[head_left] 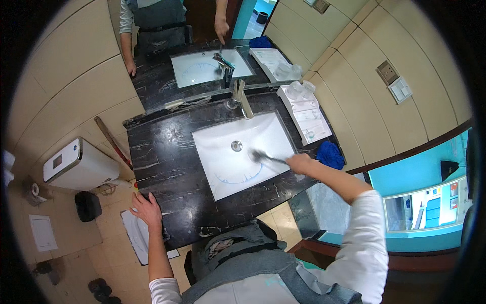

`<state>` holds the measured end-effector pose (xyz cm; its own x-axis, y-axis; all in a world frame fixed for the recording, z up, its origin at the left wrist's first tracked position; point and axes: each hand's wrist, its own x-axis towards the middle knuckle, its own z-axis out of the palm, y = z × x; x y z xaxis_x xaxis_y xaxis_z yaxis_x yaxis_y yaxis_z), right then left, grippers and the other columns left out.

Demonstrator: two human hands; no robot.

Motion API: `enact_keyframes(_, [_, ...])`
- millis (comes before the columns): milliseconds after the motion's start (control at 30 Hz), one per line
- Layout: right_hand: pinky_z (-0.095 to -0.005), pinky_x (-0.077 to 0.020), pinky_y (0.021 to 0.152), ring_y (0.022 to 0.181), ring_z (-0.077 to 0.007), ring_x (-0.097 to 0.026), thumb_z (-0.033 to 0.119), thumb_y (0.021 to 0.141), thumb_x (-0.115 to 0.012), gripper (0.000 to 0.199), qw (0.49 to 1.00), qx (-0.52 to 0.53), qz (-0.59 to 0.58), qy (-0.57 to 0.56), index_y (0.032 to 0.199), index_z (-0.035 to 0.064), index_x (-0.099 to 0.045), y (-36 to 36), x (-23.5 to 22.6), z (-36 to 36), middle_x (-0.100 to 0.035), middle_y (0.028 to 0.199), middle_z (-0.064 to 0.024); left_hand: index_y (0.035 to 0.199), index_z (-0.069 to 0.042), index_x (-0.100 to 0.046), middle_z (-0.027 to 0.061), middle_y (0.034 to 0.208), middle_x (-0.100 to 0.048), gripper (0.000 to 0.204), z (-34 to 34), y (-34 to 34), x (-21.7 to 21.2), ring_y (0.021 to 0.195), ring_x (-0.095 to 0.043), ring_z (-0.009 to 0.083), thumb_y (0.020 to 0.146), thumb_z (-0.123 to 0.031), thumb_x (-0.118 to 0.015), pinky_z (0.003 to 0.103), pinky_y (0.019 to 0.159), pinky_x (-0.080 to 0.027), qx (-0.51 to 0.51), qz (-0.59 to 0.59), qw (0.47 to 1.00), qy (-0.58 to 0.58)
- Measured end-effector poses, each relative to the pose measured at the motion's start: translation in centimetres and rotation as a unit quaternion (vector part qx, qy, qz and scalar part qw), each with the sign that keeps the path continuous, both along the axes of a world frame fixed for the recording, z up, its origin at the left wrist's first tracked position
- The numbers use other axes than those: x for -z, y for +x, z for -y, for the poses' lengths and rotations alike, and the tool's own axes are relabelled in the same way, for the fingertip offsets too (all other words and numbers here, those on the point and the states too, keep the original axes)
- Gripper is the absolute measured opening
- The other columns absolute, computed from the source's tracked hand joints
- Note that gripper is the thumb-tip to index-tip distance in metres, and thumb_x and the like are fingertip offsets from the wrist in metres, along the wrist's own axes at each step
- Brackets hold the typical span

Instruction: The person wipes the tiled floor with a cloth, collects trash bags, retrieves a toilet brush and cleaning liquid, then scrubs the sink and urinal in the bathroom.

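Observation:
My right hand [299, 163] is shut on the handle of a scrubbing brush [263, 157], whose head is blurred inside the white rectangular sink basin [223, 167], just right of the drain [236, 146]. A blue streak of liquid curves along the basin's near side. My left hand [147, 209] rests flat with fingers apart on the front left corner of the black marble counter [162, 152]. A chrome faucet [240, 97] stands behind the basin.
A white tray [310, 117] with wrapped cups lies on the counter's right, and a blue cloth [330, 154] lies near it. The mirror [202, 61] behind reflects me. A white toilet [76, 164], a black bin [87, 205] and a white mat [135, 234] are at the left.

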<state>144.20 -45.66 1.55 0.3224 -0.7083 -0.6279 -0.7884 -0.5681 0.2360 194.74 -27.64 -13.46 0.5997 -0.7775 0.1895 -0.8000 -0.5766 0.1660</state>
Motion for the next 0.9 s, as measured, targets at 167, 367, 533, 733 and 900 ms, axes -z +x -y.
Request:
enact_keyframes(167, [-0.0402, -0.0545, 0.07, 0.088, -0.0272, -0.068, 0.016, 0.08, -0.059, 0.019, 0.988, -0.056, -0.141, 0.025, 0.094, 0.0087, -0.07, -0.8, -2.0, 0.3, -0.069, 0.095, -0.0133, 0.13, -0.001, -0.042, 0.0181, 0.138, -0.04, 0.051, 0.5, 0.2, 0.2, 0.129, -0.036, 0.0304, 0.096, -0.039, -0.043, 0.06, 0.106, -0.018, -0.008, -0.009, 1.0, 0.011])
enact_keyframes(367, [-0.0366, -0.054, 0.066, 0.082, -0.0234, -0.069, 0.013, 0.08, -0.059, 0.014, 0.951, -0.13, -0.029, -0.278, 0.087, 0.0082, -0.07, -1.2, -1.7, 4.1, -0.067, 0.092, -0.0092, 0.133, -0.001, -0.04, 0.0192, 0.136, -0.04, 0.055, 0.4, 0.5, -0.1, 0.129, -0.035, 0.031, 0.096, -0.042, -0.041, 0.06, 0.105, -0.019, -0.028, -0.025, 0.998, 0.051])
enact_keyframes(533, [-0.0412, -0.0539, 0.072, 0.086, -0.0267, -0.069, 0.017, 0.08, -0.06, 0.023, 0.963, -0.122, -0.2, 0.13, 0.095, 0.003, -0.07, -2.0, -3.3, 3.4, -0.068, 0.097, -0.0129, 0.133, -0.001, -0.039, 0.0186, 0.136, -0.041, 0.055, 0.4, 0.4, 0.0, 0.129, -0.036, 0.0308, 0.096, -0.042, -0.04, 0.06, 0.105, -0.02, -0.025, -0.05, 0.998, 0.035])
enact_keyframes(733, [-0.0409, -0.0536, 0.068, 0.09, -0.0272, -0.068, 0.014, 0.078, -0.06, 0.021, 0.983, -0.086, -0.103, -0.128, 0.094, 0.0059, -0.072, -1.7, -5.7, 4.3, -0.069, 0.091, -0.0149, 0.132, -0.001, -0.039, 0.0182, 0.134, -0.043, 0.055, 0.4, 0.7, 0.0, 0.128, -0.038, 0.0311, 0.096, -0.042, -0.04, 0.06, 0.105, -0.021, -0.019, -0.039, 0.999, 0.034])
enact_keyframes(900, [-0.0417, -0.0533, 0.075, 0.094, -0.031, -0.066, 0.01, 0.074, -0.064, 0.025, 0.961, -0.007, -0.234, 0.15, 0.097, 0.0022, -0.07, -1.1, -6.5, 3.5, -0.069, 0.093, -0.0169, 0.132, 0.0, -0.04, 0.0184, 0.134, -0.044, 0.055, 0.6, 0.6, 0.3, 0.127, -0.039, 0.0315, 0.096, -0.042, -0.041, 0.059, 0.105, -0.022, -0.018, -0.046, 0.998, 0.031])
